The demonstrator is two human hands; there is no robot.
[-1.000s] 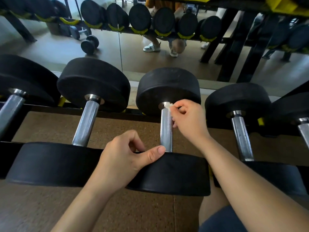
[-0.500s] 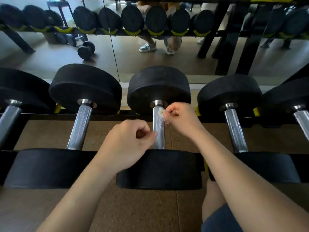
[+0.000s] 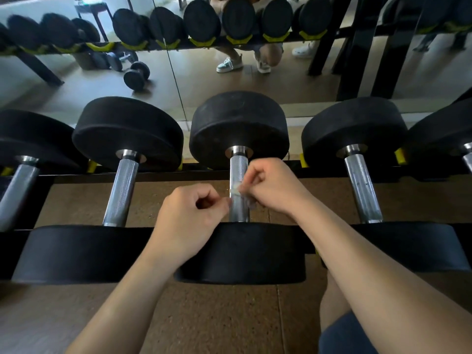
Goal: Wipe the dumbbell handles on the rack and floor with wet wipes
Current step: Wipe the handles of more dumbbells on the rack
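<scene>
A row of black dumbbells lies on a low rack, their chrome handles pointing away from me. The middle dumbbell's handle (image 3: pixel 238 169) is the one under my hands. My right hand (image 3: pixel 272 187) pinches a small white wet wipe (image 3: pixel 235 189) against the handle's lower half. My left hand (image 3: pixel 190 218) is curled, its thumb and fingertips touching the left side of the same handle just above the near black head (image 3: pixel 242 254). Whether the left hand also holds the wipe is hidden.
Neighbouring dumbbells flank the middle one, with handles on the left (image 3: pixel 121 190) and right (image 3: pixel 362 187). A mirror (image 3: pixel 178 80) behind the rack reflects an upper dumbbell row, a dumbbell on the floor (image 3: pixel 136 75) and a crouching person's shoes. Brown cork flooring (image 3: pixel 204 315) lies below.
My right hand slid the wipe down the handle from the far collar to the lower half. My left hand left the near head and curled beside the handle.
</scene>
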